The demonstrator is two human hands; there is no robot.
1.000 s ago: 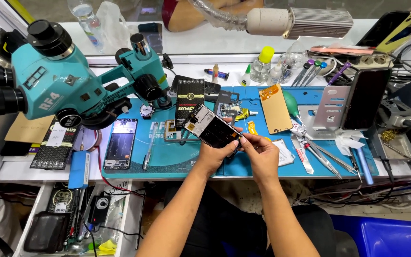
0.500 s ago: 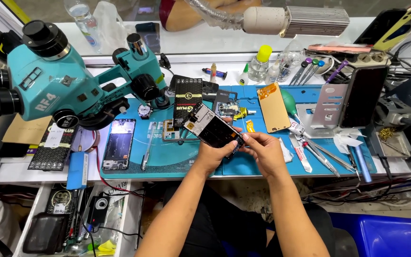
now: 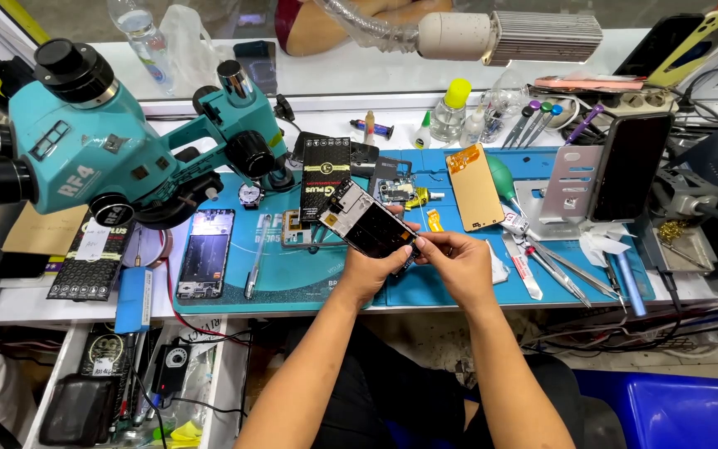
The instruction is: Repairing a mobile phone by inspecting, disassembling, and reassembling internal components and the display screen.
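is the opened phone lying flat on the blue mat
No, the opened phone is lifted off the blue mat, gripped by the left hand while the right hand touches its lower end.

1. The scene is bright and evenly lit, with colours strong on the blue mat (image 3: 292, 283).
2. Light seems to come from above and beyond the hands; the white shelf (image 3: 334, 79) past them is washed pale.
3. Shadows are soft and short beneath the left hand (image 3: 373, 270) and right hand (image 3: 459, 264).
4. Focus is sharp around the hands.
5. The microscope (image 3: 85, 141), far left of them, bulges with wide-angle distortion.
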